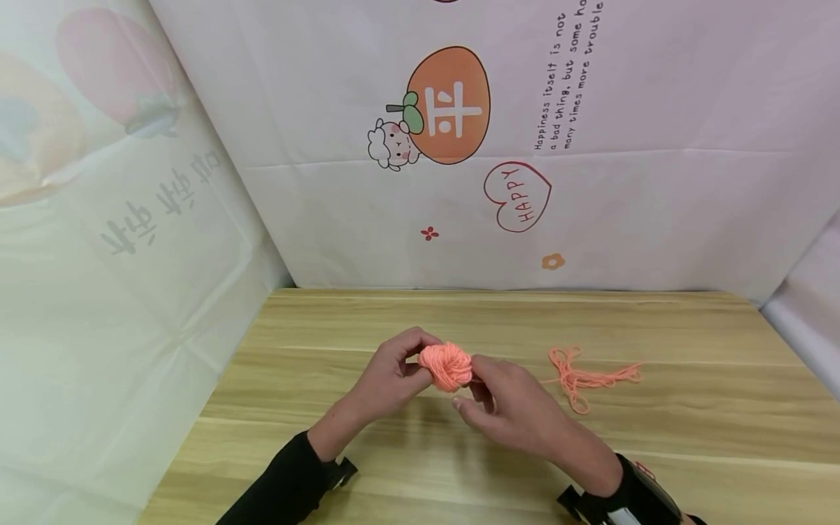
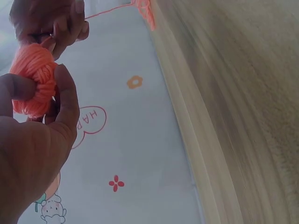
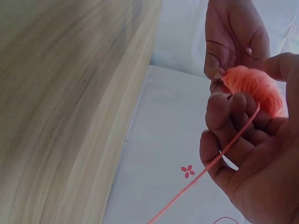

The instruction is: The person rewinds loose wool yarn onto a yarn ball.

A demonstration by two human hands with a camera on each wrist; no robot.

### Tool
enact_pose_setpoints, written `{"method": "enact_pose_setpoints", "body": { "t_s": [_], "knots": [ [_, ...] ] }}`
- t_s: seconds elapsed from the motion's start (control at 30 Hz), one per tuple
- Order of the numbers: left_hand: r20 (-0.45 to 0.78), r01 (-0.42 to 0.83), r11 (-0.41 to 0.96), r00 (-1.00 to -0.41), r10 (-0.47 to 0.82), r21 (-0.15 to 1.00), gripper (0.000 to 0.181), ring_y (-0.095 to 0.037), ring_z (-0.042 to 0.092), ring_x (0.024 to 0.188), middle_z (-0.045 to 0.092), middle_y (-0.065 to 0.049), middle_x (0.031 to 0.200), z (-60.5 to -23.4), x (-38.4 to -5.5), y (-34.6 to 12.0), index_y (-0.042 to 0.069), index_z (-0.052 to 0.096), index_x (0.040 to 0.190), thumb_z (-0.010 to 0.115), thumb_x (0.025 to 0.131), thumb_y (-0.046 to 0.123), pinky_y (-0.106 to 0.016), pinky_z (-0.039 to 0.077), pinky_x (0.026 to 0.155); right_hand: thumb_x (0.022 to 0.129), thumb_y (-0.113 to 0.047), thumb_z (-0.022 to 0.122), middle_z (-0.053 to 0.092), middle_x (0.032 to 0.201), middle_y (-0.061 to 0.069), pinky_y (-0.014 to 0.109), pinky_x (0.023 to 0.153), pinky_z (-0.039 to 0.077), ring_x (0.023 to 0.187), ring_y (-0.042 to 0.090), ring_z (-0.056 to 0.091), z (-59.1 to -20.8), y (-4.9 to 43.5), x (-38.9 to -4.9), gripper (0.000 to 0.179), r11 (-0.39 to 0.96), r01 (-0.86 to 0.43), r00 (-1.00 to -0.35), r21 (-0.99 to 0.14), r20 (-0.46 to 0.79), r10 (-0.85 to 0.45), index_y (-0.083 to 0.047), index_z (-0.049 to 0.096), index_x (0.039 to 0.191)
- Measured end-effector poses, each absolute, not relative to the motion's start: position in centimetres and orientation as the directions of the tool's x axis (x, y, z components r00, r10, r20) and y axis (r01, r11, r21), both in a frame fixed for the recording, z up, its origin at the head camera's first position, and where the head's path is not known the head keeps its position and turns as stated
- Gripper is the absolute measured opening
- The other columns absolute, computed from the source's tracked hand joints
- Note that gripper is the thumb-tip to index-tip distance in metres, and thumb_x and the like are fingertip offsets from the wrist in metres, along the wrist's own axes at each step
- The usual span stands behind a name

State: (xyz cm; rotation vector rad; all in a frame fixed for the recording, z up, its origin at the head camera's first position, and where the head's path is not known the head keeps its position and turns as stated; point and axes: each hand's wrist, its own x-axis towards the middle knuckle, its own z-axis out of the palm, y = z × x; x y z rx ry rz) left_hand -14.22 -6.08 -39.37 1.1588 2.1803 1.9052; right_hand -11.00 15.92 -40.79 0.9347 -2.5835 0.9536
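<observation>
Since the coral yarn ball (image 1: 446,366) held above the bench (image 1: 400,477) looks light, soft and easily squashed, it likely wants a gentle hold around its sides, where the left hand (image 1: 390,375) pinches it and the right hand (image 1: 515,405) grips the opposite end.

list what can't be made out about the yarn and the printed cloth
- Left wrist view: part of the yarn ball, covered by the left hand.
- Left wrist view: the loose yarn, cut off by the top edge.
- Head view: the slanted lettering, cut off by the top edge.
</observation>
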Motion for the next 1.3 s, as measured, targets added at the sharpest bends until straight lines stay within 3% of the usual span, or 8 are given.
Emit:
{"method": "enact_pose_setpoints", "body": {
  "t_s": [0.17,0.33,0.5,0.6,0.8,0.93,1.13,1.3],
  "knots": [
    [0.409,0.491,0.015,-0.741,0.533,0.871,0.030,-0.019,0.059,0.092,0.061,-0.006,0.105,-39.1,-13.9,-5.9,0.001,0.060,0.111,0.054,0.086,-0.015,-0.038,0.057,0.072,0.092,-0.043,0.063,0.049,0.070,-0.007,0.019,0.046,0.039,0.056,0.001,0.041,-40.8,15.8,-11.0,0.022,0.606,-0.606,-0.795,-0.515,0.423,-0.435,-0.027,0.049,0.090],
    [0.382,0.501,0.069,-0.735,0.560,0.863,0.029,-0.015,0.059,0.091,0.062,-0.005,0.105,-39.0,-13.8,-5.8,0.002,0.060,0.112,0.061,0.085,-0.010,-0.044,0.056,0.073,0.094,-0.034,0.064,0.046,0.066,-0.008,0.020,0.046,0.037,0.054,0.007,0.042,-40.7,16.2,-11.4,0.019,0.543,-0.629,-0.778,-0.557,0.466,-0.422,-0.027,0.049,0.084],
    [0.372,0.530,0.066,-0.673,0.639,0.846,0.032,-0.015,0.059,0.095,0.061,-0.003,0.110,-39.9,-14.5,-6.0,0.008,0.059,0.116,0.070,0.086,0.003,-0.041,0.055,0.078,0.093,-0.025,0.064,0.047,0.064,-0.005,0.019,0.046,0.036,0.053,0.009,0.043,-40.6,16.8,-11.8,0.019,0.462,-0.667,-0.743,-0.584,0.481,-0.465,-0.028,0.049,0.083],
    [0.350,0.529,0.068,-0.647,0.677,0.846,0.034,-0.015,0.059,0.099,0.060,0.001,0.111,-40.8,-15.0,-6.2,0.015,0.058,0.117,0.073,0.087,0.016,-0.037,0.055,0.081,0.094,-0.026,0.063,0.047,0.064,-0.004,0.019,0.046,0.036,0.053,0.007,0.042,-40.5,17.1,-11.9,0.017,0.455,-0.683,-0.726,-0.571,0.470,-0.502,-0.027,0.049,0.083],
    [0.345,0.541,0.099,-0.656,0.671,0.835,0.030,-0.013,0.062,0.093,0.063,0.006,0.105,-41.6,-15.6,-6.3,0.022,0.062,0.114,0.073,0.087,0.028,-0.036,0.056,0.075,0.094,-0.028,0.062,0.046,0.063,-0.004,0.019,0.046,0.035,0.052,0.004,0.038,-40.5,17.2,-12.1,0.017,0.476,-0.681,-0.727,-0.557,0.440,-0.527,-0.027,0.050,0.083],
    [0.362,0.560,0.116,-0.666,0.652,0.821,0.023,-0.011,0.061,0.084,0.064,0.006,0.097,-41.3,-15.4,-6.2,0.020,0.064,0.108,0.073,0.087,0.024,-0.038,0.055,0.068,0.094,-0.031,0.063,0.045,0.063,-0.005,0.019,0.045,0.034,0.051,0.003,0.037,-40.6,17.2,-12.0,0.016,0.499,-0.665,-0.743,-0.555,0.424,-0.518,-0.028,0.051,0.084],
    [0.395,0.573,0.100,-0.670,0.629,0.813,0.022,-0.013,0.059,0.080,0.064,0.000,0.093,-39.5,-14.2,-6.1,0.009,0.065,0.104,0.073,0.084,0.005,-0.040,0.055,0.066,0.091,-0.040,0.066,0.042,0.061,-0.006,0.018,0.047,0.029,0.053,0.001,0.032,-40.5,17.1,-11.8,0.019,0.579,-0.621,-0.782,-0.529,0.360,-0.509,-0.030,0.050,0.085],
    [0.398,0.583,0.129,-0.682,0.613,0.802,0.023,-0.016,0.060,0.083,0.064,-0.003,0.095,-38.7,-13.8,-6.2,0.006,0.065,0.103,0.073,0.082,0.001,-0.039,0.055,0.071,0.089,-0.018,0.065,0.042,0.062,-0.005,0.020,0.049,0.031,0.054,0.003,0.032,-40.1,17.5,-11.7,0.015,0.580,-0.618,-0.784,-0.530,0.360,-0.506,-0.028,0.053,0.087]
  ]
}}
